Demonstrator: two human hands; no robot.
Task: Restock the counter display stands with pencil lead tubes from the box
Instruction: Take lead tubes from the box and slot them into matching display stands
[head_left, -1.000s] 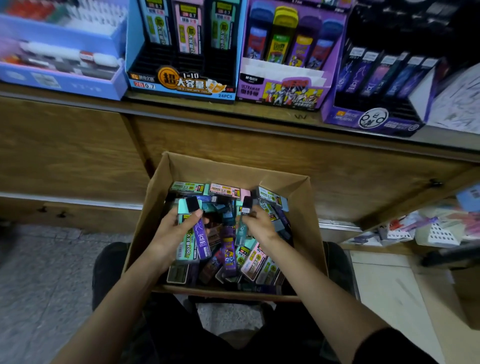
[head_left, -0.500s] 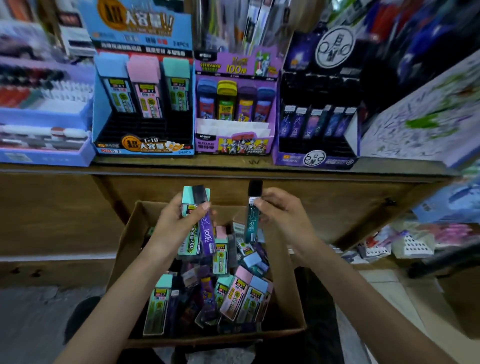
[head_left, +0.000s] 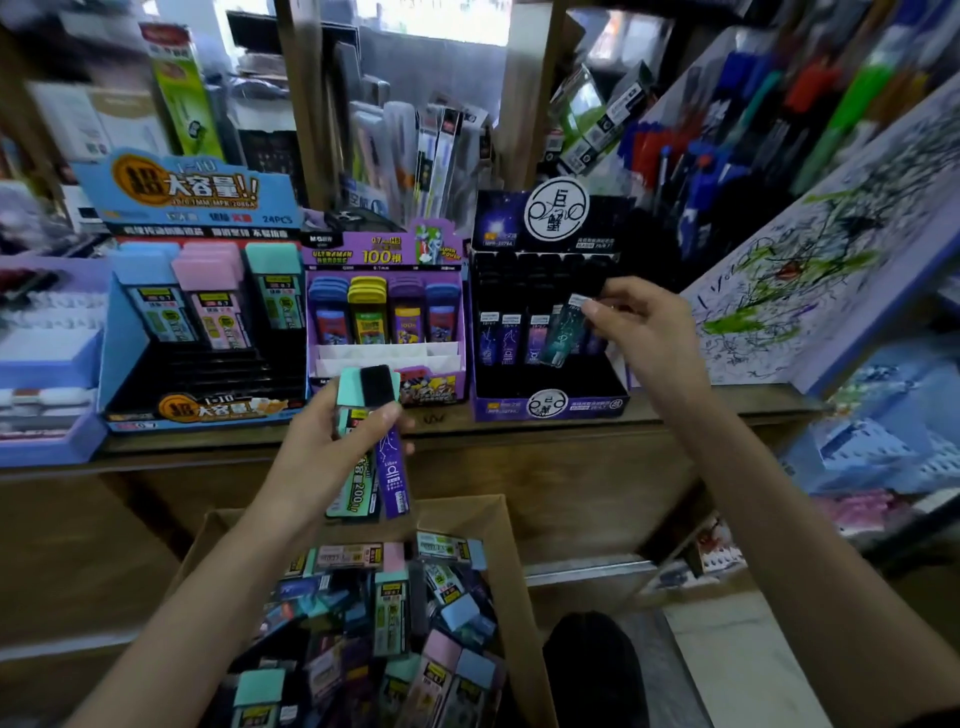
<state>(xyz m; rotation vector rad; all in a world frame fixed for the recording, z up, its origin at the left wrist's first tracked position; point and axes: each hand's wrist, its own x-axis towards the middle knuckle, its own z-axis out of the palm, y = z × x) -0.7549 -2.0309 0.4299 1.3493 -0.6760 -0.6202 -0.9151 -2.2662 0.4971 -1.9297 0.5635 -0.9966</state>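
A cardboard box (head_left: 511, 571) full of several mixed lead tubes sits low in front of me. My left hand (head_left: 332, 452) grips a teal-capped wide tube (head_left: 356, 387) and a slim purple tube (head_left: 394, 478) together, above the box and in front of the counter edge. My right hand (head_left: 641, 325) pinches a slim teal constellation tube (head_left: 561, 332) by its top, tilted, over the row of tubes in the dark purple display stand (head_left: 550, 400). Left of it stand a purple Ultraman stand (head_left: 387, 358) and a blue stand (head_left: 205, 405) with blue, pink and teal tubes.
The wooden counter (head_left: 519, 421) carries all three stands. A scribbled test-paper board (head_left: 821, 270) leans at the right. Racks of pens and packaged refills fill the shelves behind. Light blue trays (head_left: 47, 358) sit at the far left. Floor tiles show at lower right.
Both hands rose out of the box. The right hand carried the slim teal tube up and right to the dark purple stand; the left lifted its two tubes to counter height.
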